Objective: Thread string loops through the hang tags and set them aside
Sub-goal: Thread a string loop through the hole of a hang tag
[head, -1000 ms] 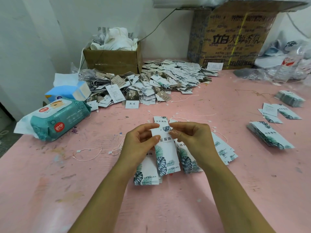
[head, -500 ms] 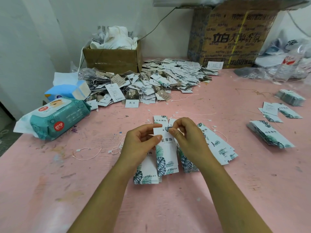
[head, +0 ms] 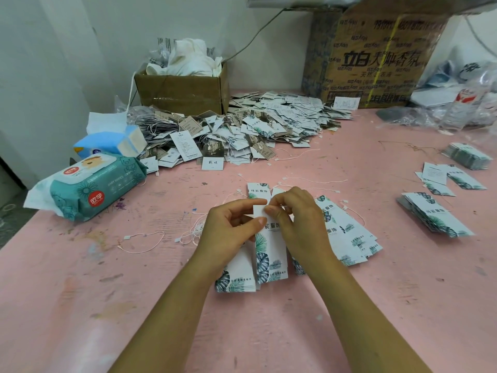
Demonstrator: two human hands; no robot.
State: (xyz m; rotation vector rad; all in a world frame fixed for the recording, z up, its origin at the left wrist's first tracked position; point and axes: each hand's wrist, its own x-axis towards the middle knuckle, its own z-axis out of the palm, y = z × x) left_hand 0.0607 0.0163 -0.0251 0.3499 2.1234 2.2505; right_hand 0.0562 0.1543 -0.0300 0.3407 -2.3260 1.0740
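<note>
Head view, both hands at mid-desk. My left hand [head: 231, 230] comes in from below with the wrist straight. Its thumb lies across the face of a leaf-print tag [head: 270, 254] and its fingers are curled behind, so it grips the tag's left edge. My right hand [head: 298, 219] arches over from the right with knuckles raised. Its fingers are bent tightly and the tips pinch the tag's top edge, just beside the left fingertips. I cannot tell whether a string lies between those tips.

The tag stands tilted with its lower end on the pink desk [head: 80, 292], over a few flat tags. A fan of tags [head: 347, 238] lies just right of my right wrist. Loose strings [head: 142, 242] lie on the desk to the left, and a heap of strung tags [head: 242, 130] sits well beyond, at the back.

Compared with a second ago, the right hand has rolled upward. Its fingers are more curled and more of the fan shows. The left hand and the tag have barely shifted.
</note>
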